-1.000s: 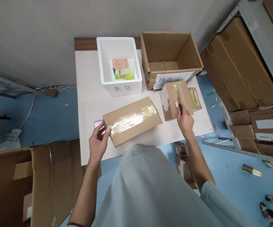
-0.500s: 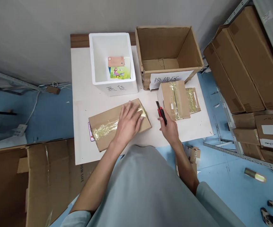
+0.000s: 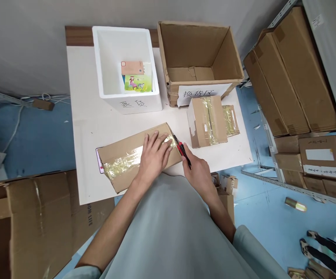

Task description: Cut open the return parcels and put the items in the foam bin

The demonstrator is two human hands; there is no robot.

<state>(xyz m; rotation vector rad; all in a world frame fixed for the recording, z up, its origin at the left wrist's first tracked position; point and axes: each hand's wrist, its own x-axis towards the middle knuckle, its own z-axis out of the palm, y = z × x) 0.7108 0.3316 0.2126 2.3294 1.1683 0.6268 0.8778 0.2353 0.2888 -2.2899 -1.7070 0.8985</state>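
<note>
A long cardboard box (image 3: 121,149) with shiny tape along its top lies slanted near the table's front edge. My left hand (image 3: 154,155) rests flat on its right half, fingers spread. In my right hand (image 3: 197,170) is a red and black box cutter (image 3: 182,150), its blade tip at the right end of the box, by the tape. Partly under the box's left end lies a pink-edged flat item (image 3: 99,161). To the right sit a taped carton (image 3: 197,122) and, beside it, a smaller taped box (image 3: 234,120).
At the back of the white table (image 3: 83,116) stand a white foam bin (image 3: 139,104) holding booklets and an open carton (image 3: 174,87) with a paper label. A large open box (image 3: 48,221) is at lower left, stacked cartons (image 3: 298,77) at right. A person's legs (image 3: 328,252) show at lower right.
My right hand has moved left with the box cutter, from beside the taped carton to the long box's right end. My left hand stays on the box. The whole view has shifted slightly.
</note>
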